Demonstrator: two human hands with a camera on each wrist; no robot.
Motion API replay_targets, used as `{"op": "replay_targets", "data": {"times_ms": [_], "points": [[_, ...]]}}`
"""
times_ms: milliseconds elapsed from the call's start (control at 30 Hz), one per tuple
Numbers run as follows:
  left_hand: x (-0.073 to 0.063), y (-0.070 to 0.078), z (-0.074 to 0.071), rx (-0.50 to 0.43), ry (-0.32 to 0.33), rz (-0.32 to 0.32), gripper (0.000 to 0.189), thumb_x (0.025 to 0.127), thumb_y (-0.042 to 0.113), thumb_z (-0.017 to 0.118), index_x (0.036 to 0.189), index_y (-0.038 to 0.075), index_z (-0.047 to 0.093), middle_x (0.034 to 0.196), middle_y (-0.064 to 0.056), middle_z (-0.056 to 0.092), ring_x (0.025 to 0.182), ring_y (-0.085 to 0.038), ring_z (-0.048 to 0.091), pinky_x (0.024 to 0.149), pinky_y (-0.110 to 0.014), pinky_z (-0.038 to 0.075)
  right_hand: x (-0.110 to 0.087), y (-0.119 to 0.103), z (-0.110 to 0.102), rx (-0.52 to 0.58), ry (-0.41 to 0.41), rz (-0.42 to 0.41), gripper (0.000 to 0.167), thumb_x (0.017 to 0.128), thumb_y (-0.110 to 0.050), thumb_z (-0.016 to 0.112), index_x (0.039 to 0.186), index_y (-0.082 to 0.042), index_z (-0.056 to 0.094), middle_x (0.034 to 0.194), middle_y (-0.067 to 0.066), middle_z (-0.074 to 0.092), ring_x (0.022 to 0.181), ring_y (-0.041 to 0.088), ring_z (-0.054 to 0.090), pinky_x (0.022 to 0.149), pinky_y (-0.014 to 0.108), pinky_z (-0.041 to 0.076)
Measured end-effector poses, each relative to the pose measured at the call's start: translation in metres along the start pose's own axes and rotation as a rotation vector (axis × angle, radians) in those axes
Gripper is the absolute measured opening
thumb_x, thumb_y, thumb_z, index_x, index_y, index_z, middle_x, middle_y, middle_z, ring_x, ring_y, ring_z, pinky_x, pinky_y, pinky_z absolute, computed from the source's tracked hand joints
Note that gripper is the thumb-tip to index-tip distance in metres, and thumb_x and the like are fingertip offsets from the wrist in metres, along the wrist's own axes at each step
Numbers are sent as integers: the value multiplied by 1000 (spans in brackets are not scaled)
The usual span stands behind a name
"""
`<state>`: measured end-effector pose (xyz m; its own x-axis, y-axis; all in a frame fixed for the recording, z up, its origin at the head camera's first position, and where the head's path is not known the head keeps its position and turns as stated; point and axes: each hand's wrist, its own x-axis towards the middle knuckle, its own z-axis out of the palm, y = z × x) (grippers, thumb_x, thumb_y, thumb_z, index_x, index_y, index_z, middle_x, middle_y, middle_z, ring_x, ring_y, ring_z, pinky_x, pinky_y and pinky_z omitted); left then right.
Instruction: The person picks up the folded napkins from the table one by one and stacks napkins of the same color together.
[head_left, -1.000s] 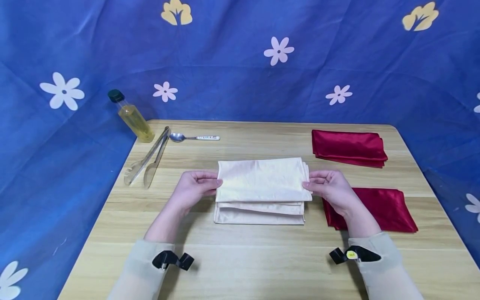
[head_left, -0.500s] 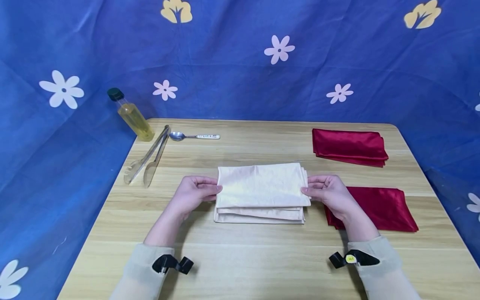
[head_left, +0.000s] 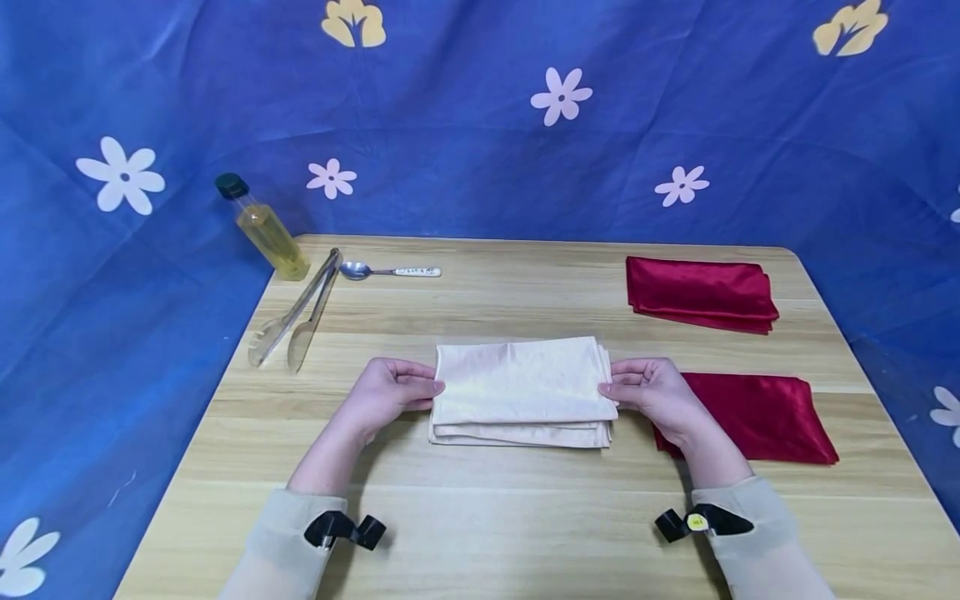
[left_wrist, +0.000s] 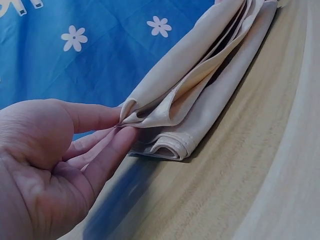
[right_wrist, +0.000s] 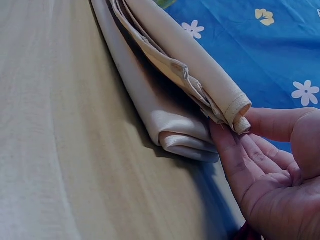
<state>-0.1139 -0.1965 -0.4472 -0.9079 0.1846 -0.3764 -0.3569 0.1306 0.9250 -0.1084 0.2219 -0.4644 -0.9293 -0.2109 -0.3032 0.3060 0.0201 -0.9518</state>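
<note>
Between my two hands is an upper folded cream cloth (head_left: pixel 517 383). My left hand (head_left: pixel 390 392) pinches its left end, thumb on top and fingers beneath, as the left wrist view shows. At the other end, my right hand (head_left: pixel 651 393) pinches the cloth the same way. A lower folded cream cloth (head_left: pixel 517 437) lies on the table directly underneath, mostly hidden in the head view. Both wrist views show its rolled-looking folded edge (left_wrist: pixel 172 150) on the wood, with a dark gap between the two layers along part of their length.
Two folded dark red satin cloths lie at right, one at the back (head_left: pixel 701 293) and a nearer one (head_left: pixel 765 417) beside my right forearm. Tongs (head_left: pixel 300 312), a spoon (head_left: pixel 390 272) and a green-capped bottle (head_left: pixel 268 233) of yellow liquid stand or lie at the back left of the table (head_left: pixel 510 525).
Both hands have brought the upper cream cloth down and toward me, so it now covers more of the lower one. The grip at both ends stays the same.
</note>
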Motion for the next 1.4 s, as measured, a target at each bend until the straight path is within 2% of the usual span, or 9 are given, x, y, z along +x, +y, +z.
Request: {"op": "replay_targets", "data": {"times_ms": [233, 533, 700, 833, 1067, 1400], "points": [[1, -2, 1, 9, -23, 1, 34, 92, -3, 79, 121, -18, 66, 104, -23, 77, 90, -23, 78, 84, -37, 65, -1, 4, -1, -27, 12, 27, 41, 91, 3, 81, 124, 17, 62, 98, 11, 79, 86, 12, 73, 77, 26, 63], [1, -4, 0, 38, 3, -18, 34, 92, -2, 79, 120, -17, 66, 102, -22, 77, 90, -23, 77, 84, -37, 65, 1, 6, 4, -103, 22, 24, 43, 89, 1, 83, 122, 18, 62, 99, 13, 78, 86, 11, 73, 76, 23, 62], [2, -6, -3, 39, -9, -31, 36, 92, -2, 79, 121, -17, 65, 105, -23, 77, 92, -25, 77, 85, -37, 65, 2, 4, 5, -136, 15, 46, 44, 89, -1, 83, 123, 17, 62, 101, 15, 77, 87, 12, 73, 77, 23, 62], [5, -7, -6, 38, -18, -48, 35, 93, 1, 80, 120, -16, 67, 106, -21, 77, 91, -23, 77, 84, -36, 65, 4, 1, 3, -107, 14, 76, 43, 92, -2, 81, 125, 17, 61, 101, 14, 78, 87, 13, 73, 79, 27, 64], [10, -5, -8, 44, 2, -49, 30, 94, 5, 80, 116, -13, 71, 105, -18, 77, 87, -21, 76, 83, -34, 65, 6, -2, 1, -67, 22, 57, 40, 98, 1, 74, 128, 21, 58, 104, 17, 77, 86, 16, 75, 79, 35, 66], [10, -5, -7, 62, 15, -43, 32, 95, 1, 79, 120, -16, 68, 105, -20, 77, 86, -18, 76, 83, -32, 65, 9, 1, 2, -99, 48, 51, 37, 95, 4, 75, 124, 21, 59, 98, 17, 76, 82, 14, 73, 75, 32, 66]]}}
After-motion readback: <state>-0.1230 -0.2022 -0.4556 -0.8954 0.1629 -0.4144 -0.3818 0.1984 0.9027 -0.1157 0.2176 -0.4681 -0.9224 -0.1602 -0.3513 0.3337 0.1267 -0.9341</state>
